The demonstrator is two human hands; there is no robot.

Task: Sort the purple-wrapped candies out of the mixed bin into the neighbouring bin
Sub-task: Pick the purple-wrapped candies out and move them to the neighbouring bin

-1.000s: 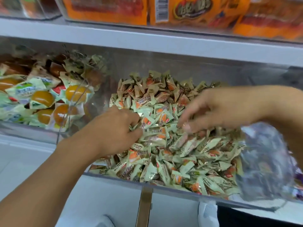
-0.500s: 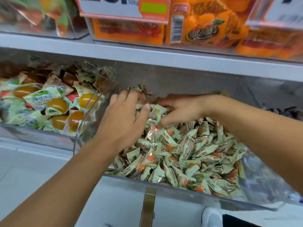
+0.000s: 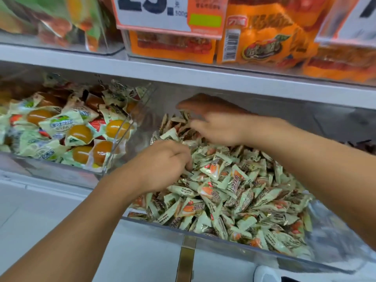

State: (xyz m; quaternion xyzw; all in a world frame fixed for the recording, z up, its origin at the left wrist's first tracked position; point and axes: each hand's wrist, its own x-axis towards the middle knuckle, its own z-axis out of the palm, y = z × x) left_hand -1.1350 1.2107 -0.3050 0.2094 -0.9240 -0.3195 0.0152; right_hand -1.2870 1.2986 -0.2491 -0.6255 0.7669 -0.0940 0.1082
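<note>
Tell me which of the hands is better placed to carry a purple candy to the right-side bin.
Probably the right hand: its arm enters from the right, nearer the dark wrappers at the right edge. The left hand digs at the left side of the mixed bin. No purple candy shows yet.

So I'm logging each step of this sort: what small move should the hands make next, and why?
Probably rake the top layer aside to expose buried candies. Both the left hand and right hand are dug into the pale green candies in the clear bin, and no purple wrapper shows on the surface.
</note>
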